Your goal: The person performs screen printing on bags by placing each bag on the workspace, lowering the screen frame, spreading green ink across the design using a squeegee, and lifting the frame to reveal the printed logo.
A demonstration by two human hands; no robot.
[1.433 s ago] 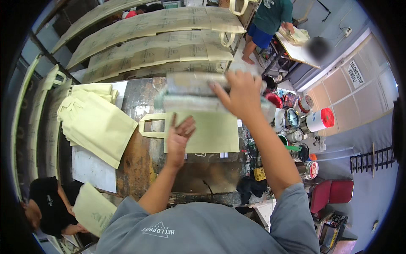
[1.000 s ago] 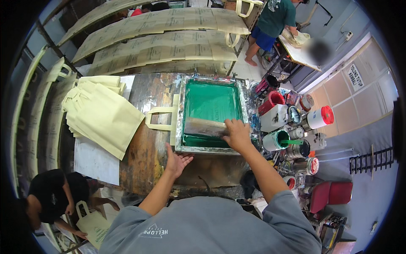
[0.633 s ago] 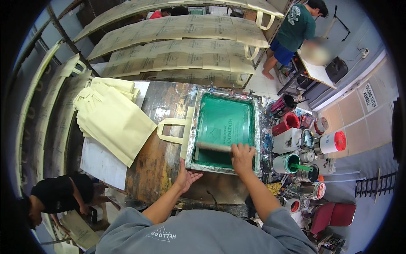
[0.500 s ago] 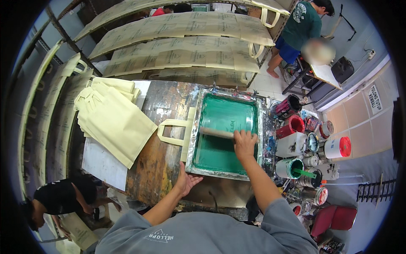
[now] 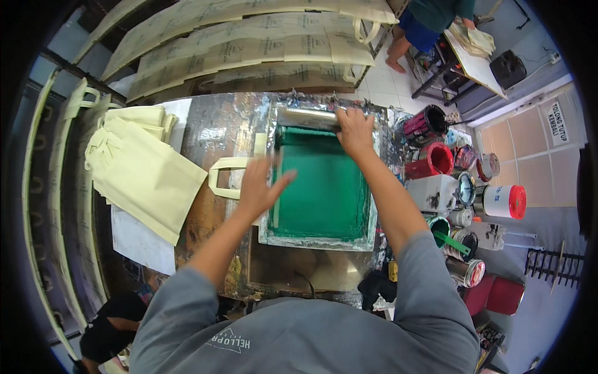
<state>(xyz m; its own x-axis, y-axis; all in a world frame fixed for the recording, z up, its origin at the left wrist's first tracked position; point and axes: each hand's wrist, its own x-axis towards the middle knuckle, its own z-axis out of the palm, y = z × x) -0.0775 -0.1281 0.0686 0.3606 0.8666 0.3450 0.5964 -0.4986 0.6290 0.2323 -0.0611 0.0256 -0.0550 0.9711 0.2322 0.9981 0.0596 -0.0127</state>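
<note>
A screen-printing frame (image 5: 317, 244) lies on the stained work table, its mesh (image 5: 321, 193) covered in green ink. At the frame's far end my right hand (image 5: 356, 132) grips a squeegee (image 5: 305, 116), which lies crosswise there. My left hand (image 5: 256, 187) hovers over the frame's left edge, somewhat blurred, with the thumb spread away from the fingers and nothing visible in it. Beside it, the handle (image 5: 219, 177) of a cream tote bag sticks out from under the frame; most of that bag is hidden.
Stacked cream bags (image 5: 143, 177) lie left on a white sheet (image 5: 140, 237). Paint cans, including a red one (image 5: 430, 161), crowd the right side. Racks of printed bags (image 5: 249, 53) stand behind. One person (image 5: 112, 333) is at lower left, another (image 5: 417, 28) at a far-right table.
My right hand has taken the squeegee from mid-screen to the far end. The left hand has risen from the near-left corner to the left edge. Green now hides the design on the mesh.
</note>
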